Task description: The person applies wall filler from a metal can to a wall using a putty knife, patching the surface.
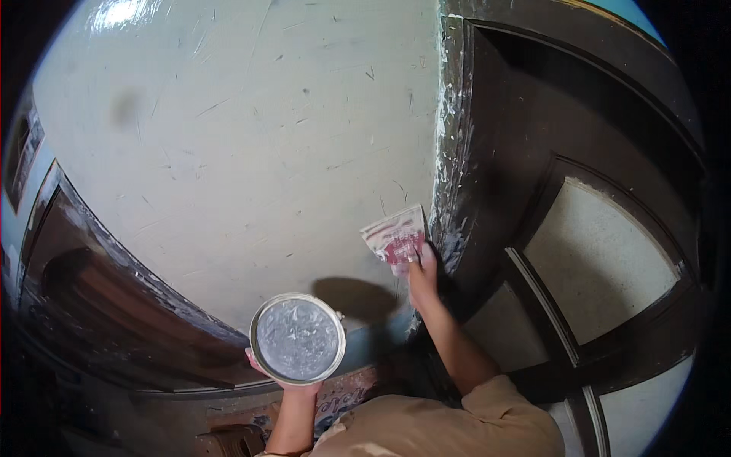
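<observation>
My left hand (298, 387) is closed under a round tin (297, 339) in the lower middle, much of it hidden by the tin. The tin's grey surface carries white smears. Higher up and to the right, my right hand (422, 276) grips a wide putty scraper (393, 236), pink-red and coated with whitish paste. Its blade lies at or very near the pale scratched wall (228, 152), just beside a door frame (453, 137) streaked with white; whether it touches is unclear.
A dark panelled door (518, 122) with pale insets is on the right. A brown wooden door (114, 305) with a white-smeared frame is on the left. At the bottom are a brown plastic object (228, 440), perhaps a stool, and a patterned mat (350, 385) on the floor.
</observation>
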A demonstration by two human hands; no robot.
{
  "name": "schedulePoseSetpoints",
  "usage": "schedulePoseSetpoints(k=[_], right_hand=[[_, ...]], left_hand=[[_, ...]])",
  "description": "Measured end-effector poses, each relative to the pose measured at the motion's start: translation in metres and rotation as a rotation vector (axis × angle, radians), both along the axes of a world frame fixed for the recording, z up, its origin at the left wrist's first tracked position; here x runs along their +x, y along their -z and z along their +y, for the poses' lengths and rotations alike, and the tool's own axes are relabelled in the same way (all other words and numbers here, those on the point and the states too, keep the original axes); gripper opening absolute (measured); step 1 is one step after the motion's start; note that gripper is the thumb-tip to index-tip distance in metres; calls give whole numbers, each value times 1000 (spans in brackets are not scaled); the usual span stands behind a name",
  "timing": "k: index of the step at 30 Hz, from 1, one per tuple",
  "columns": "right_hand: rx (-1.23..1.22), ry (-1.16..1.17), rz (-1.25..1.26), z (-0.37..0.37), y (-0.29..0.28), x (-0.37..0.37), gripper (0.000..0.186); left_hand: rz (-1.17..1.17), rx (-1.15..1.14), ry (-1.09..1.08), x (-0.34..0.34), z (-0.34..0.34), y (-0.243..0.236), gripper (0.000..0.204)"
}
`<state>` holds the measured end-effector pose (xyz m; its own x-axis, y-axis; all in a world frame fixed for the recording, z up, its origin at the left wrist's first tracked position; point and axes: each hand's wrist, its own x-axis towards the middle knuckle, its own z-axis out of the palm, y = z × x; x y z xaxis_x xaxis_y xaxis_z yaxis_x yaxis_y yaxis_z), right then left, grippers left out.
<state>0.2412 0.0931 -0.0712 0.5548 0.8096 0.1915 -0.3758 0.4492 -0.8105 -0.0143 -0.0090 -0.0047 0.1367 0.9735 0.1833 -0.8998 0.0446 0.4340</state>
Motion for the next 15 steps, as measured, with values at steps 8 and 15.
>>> schedulePoseSetpoints(k=[8,15], right_hand=[[175,-47,-51,13,-63,0,25],[-81,-109,77,-19,-3,-2,35]], left_hand=[[36,-89,32,-6,-2,6,92],[115,-143,49,-12,2,8,91]])
